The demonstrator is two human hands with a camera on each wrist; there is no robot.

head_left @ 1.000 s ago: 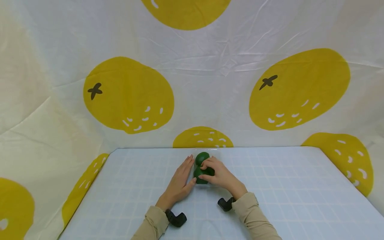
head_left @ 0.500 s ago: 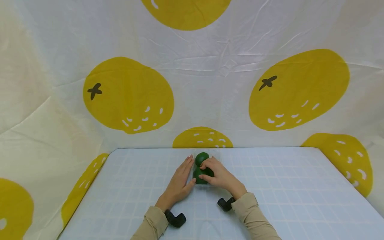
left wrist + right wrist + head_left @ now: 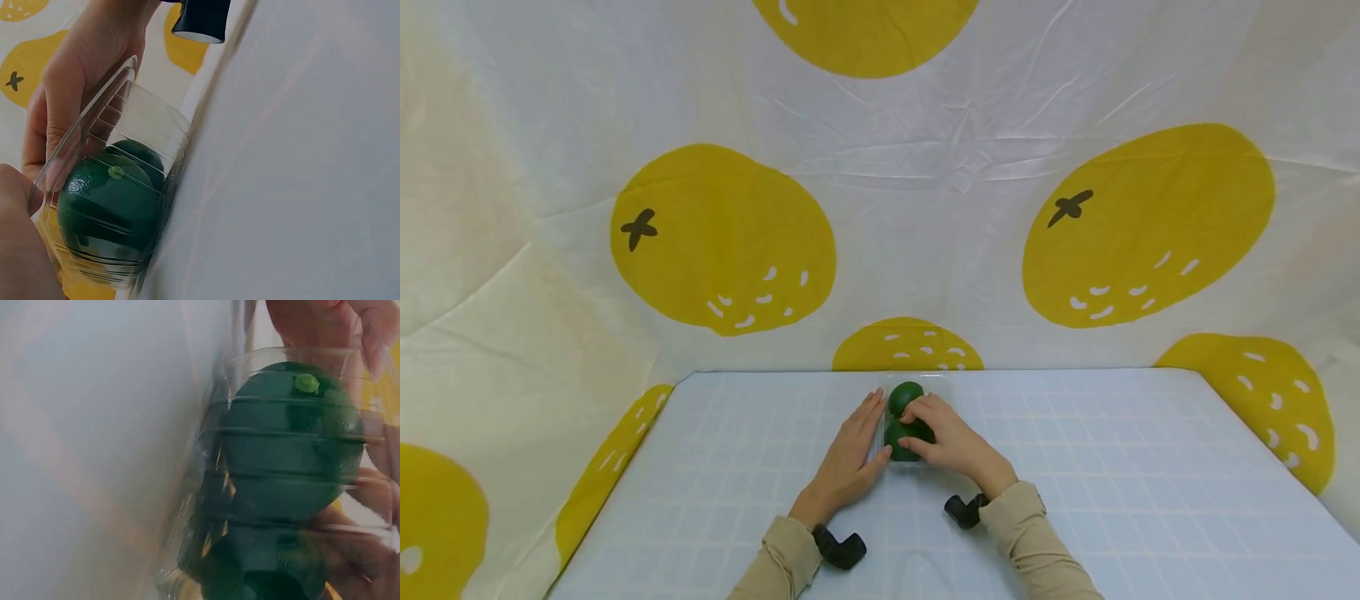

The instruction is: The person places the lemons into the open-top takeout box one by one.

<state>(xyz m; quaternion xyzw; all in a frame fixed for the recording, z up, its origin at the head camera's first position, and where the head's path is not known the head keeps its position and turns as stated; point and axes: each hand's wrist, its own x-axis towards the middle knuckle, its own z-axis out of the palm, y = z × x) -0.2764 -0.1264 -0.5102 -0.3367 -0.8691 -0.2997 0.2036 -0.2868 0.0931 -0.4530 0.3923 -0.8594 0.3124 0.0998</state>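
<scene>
A clear plastic container (image 3: 940, 387) stands near the table's far edge in the head view, holding dark green avocado-like fruits. One avocado (image 3: 906, 399) lies at the back; another (image 3: 896, 435) is at the front left, and a third (image 3: 929, 432) shows beneath my right hand (image 3: 951, 437). That hand reaches in from the right, its thumb and curled fingers gripping a front avocado. My left hand (image 3: 847, 458) rests along the container's left side with straight fingers, its thumb at the near corner. Through the ribbed wall in the left wrist view, an avocado (image 3: 106, 200) shows a pale stem nub.
The table (image 3: 760, 433) wears a pale checked cover. Behind it hangs a white cloth (image 3: 925, 250) printed with large yellow fruits. Each wrist carries a black camera, one (image 3: 840, 547) on the left and one (image 3: 962, 511) on the right.
</scene>
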